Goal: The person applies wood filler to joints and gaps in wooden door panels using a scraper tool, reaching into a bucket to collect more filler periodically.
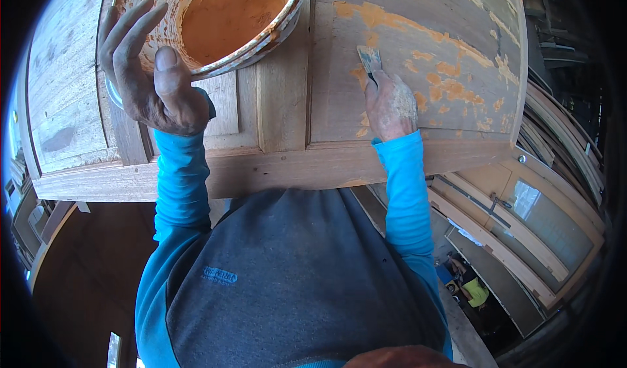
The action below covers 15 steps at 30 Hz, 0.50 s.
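Observation:
My left hand (163, 93) is at the near-left rim of a round bucket (287, 31), its fingers curled over the edge and the thumb against the rim. Thick orange filler (225, 21) lies in the bucket and is smeared up its inner wall. My right hand (392, 106), coated in pale dust, grips a putty knife (369, 59); its blade is against the panel of a wooden door (333, 106). Orange filler patches (450, 83) streak that panel, beyond and to the right of the knife. The knife's handle is mostly hidden in my palm.
The door's near edge (261, 172) runs across in front of my body. At the right stand a glazed wooden door (548, 217) and stacked boards (562, 133). A brown panel (91, 270) is at lower left. Someone in a yellow garment (477, 291) shows at lower right.

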### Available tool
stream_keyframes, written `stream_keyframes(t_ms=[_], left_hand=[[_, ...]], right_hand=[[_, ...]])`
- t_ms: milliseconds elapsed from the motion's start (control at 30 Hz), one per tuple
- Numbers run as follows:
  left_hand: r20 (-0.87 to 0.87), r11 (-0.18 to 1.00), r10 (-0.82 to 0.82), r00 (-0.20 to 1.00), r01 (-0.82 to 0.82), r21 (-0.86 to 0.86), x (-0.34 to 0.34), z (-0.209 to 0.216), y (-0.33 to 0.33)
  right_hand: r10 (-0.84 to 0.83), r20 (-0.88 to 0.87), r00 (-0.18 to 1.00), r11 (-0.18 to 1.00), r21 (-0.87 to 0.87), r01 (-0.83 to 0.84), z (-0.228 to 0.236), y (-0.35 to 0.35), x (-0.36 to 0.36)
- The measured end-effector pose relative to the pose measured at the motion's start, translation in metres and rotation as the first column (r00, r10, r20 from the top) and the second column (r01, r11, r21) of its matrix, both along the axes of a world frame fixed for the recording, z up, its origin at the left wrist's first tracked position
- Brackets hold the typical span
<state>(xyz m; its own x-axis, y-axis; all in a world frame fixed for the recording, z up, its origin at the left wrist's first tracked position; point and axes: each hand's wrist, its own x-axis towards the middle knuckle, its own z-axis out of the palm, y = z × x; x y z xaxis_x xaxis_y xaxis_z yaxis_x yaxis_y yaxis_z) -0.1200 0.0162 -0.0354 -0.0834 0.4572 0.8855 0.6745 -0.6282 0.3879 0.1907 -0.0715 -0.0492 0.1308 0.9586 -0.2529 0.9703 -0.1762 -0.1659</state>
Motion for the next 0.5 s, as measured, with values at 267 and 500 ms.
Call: stream_keyframes(t_ms=[267,500], left_hand=[[0.017,0.999,-0.002,1.000,0.001,0.041,0.003,-0.006,0.004],[0.065,1.000,-0.004,0.998,0.003,0.028,0.011,0.001,0.003]], right_hand=[[0.042,-0.091,0.995,0.998,0.052,-0.038,-0.008,-0.012,0.002],[0.005,-0.028,1.000,0.998,0.057,-0.003,-0.001,0.010,0.017]])
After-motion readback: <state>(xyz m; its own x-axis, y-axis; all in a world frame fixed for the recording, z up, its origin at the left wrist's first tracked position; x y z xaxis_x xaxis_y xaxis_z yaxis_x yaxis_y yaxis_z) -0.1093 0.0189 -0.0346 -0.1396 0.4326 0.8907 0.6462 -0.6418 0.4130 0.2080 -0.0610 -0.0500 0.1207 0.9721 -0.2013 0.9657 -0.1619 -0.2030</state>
